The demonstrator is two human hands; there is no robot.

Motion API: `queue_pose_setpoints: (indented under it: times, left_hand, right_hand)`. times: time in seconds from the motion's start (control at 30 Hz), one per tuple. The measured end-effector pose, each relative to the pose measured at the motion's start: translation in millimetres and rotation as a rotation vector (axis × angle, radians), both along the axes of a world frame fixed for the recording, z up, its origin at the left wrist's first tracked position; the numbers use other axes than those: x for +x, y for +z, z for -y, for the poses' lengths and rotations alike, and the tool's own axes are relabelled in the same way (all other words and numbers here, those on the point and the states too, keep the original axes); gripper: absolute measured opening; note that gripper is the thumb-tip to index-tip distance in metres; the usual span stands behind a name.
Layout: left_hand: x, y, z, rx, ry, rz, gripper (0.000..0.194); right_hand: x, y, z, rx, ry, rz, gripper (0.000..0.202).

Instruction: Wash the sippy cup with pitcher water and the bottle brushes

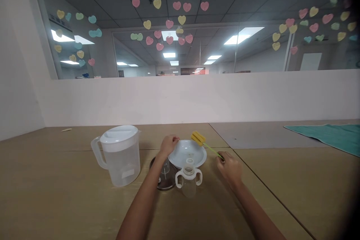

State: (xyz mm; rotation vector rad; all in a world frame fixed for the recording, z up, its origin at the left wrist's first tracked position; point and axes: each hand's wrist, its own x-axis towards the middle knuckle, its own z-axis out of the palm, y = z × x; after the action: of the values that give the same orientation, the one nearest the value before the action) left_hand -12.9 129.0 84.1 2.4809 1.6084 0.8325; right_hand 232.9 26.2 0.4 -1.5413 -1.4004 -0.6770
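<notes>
My right hand (230, 168) is closed around the thin green handle of a yellow sponge brush (198, 138), whose head is over the right rim of a white bowl (180, 153). At the bowl's left rim is my left hand (168, 144), its fingers bent together; what they grip, if anything, is too small to tell. In front of the bowl stands a clear, open bottle (189, 187) with two white handles. A dark round tray (167, 185) with a small clear cup (165, 166) on it lies partly under my left forearm.
A clear pitcher (123, 165) with a white lid stands on the left of the wooden table (70, 195). A teal cloth (332, 137) lies at the far right. Behind the table rise a white wall (182, 101) and a window with heart-shaped notes.
</notes>
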Motion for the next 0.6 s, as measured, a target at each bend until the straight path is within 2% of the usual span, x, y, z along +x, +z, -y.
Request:
queue_pose_setpoints:
  times: [0.13, 0.23, 0.4, 0.6]
  left_hand:
    - [14, -20.4, 0, -0.046, 0.019, -0.090, 0.021]
    - [19, -29.1, 1, -0.055, 0.030, -0.157, 0.019]
    - [21, -28.4, 2, -0.053, 0.052, -0.207, 0.018]
    - [23, -23.4, 2, -0.016, 0.026, -0.169, 0.023]
  right_hand:
    - [-1, 1.7, 1, -0.009, 0.008, -0.014, 0.025]
    - [-1, 2.9, 2, -0.010, 0.023, -0.011, 0.025]
    - [0, 3.1, 2, -0.036, 0.022, -0.009, 0.025]
    - [0, 2.9, 2, -0.042, 0.022, -0.016, 0.024]
